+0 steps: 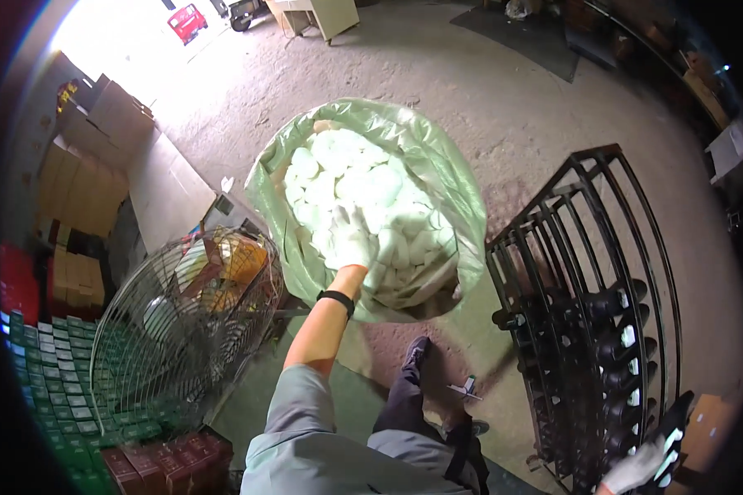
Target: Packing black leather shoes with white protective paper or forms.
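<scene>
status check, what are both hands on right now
Left hand, white glove, down among white foam pieces in the green bag. Right hand, gloved, on a dark bottle by the black rack. Nothing blocking either.

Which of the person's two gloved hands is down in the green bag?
The left hand, reaching among the white pieces inside the green plastic bag. The right hand is away by the black rack.

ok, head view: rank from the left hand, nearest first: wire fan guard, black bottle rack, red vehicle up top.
1. Wire fan guard: lower left of the left hand, which is inside the green bag.
2. Black bottle rack: to the right.
3. Red vehicle: far top left, in the bright doorway.
</scene>
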`<action>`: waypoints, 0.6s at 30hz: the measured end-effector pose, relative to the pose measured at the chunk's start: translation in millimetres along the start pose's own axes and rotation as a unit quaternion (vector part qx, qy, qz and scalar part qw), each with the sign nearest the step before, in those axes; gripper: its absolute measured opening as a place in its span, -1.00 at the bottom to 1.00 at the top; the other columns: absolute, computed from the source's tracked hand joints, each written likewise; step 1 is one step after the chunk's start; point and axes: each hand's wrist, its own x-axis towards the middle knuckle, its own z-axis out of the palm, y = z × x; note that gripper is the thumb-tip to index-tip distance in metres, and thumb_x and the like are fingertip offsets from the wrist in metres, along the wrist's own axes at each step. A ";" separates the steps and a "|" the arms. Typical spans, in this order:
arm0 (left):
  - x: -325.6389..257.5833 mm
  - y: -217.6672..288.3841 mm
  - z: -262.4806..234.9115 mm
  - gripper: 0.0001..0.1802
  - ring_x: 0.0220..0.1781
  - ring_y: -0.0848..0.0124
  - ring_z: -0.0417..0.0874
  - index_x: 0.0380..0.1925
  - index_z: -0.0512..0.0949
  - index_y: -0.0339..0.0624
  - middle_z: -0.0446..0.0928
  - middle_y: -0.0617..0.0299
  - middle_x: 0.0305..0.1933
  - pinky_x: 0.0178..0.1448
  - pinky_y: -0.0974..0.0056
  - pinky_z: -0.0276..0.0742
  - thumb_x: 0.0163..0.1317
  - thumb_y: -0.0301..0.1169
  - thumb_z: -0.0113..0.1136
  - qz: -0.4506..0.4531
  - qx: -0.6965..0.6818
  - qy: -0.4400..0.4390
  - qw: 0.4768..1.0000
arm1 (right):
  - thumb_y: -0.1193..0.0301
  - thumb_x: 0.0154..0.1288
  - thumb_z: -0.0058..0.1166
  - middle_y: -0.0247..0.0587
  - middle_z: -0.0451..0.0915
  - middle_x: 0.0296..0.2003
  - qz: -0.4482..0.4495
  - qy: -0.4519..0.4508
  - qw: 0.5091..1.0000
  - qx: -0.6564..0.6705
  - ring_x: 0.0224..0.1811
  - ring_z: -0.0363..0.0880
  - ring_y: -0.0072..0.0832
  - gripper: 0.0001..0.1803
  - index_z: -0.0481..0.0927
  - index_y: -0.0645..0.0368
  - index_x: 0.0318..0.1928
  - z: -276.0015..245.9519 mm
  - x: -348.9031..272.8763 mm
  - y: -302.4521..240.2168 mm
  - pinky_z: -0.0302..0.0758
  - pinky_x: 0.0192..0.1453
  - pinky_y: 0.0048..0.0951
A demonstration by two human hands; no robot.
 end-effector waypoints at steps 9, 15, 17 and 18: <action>28.0 -93.4 64.6 -0.07 0.54 -0.33 0.47 0.63 0.29 -0.15 0.25 -0.31 0.65 0.54 -0.17 0.55 0.28 -0.33 0.49 -0.091 -0.034 -0.118 0.988 | 0.31 0.39 0.43 0.40 0.33 0.56 -0.293 -0.447 0.773 0.341 0.55 0.42 0.28 -0.01 0.23 0.22 0.72 488.3 -162.5 -426.5 0.39 0.66 0.09; 12.0 -41.0 51.8 0.01 0.36 -0.34 0.65 0.69 0.09 -0.14 0.49 -0.33 0.44 0.41 -0.17 0.66 0.23 -0.54 0.29 -0.113 -0.254 -0.056 0.959 | 0.33 0.37 0.36 0.37 0.65 0.16 -0.223 -0.496 0.814 0.205 0.21 0.68 0.26 -0.27 0.48 -0.10 0.54 692.2 -195.1 -484.0 0.62 0.33 0.12; -6.6 -61.3 47.9 0.02 0.33 -0.21 0.70 0.69 0.11 -0.14 0.56 -0.27 0.37 0.39 -0.11 0.69 0.22 -0.53 0.32 -0.122 -0.273 -0.032 0.954 | 0.37 0.37 0.36 0.23 0.74 0.04 -0.184 -0.455 0.827 0.274 0.07 0.76 0.17 -0.41 0.55 -0.03 0.39 667.4 -212.9 -484.0 0.69 0.22 0.04; -18.8 -92.5 25.6 0.02 0.29 -0.09 0.75 0.69 0.13 -0.14 0.63 -0.20 0.31 0.37 -0.06 0.71 0.21 -0.53 0.34 -0.141 -0.270 0.007 0.952 | 0.38 0.39 0.36 0.15 0.77 0.03 -0.170 -0.432 0.825 0.321 0.04 0.79 0.07 -0.48 0.57 0.07 0.33 608.1 -231.3 -509.5 0.71 0.20 -0.01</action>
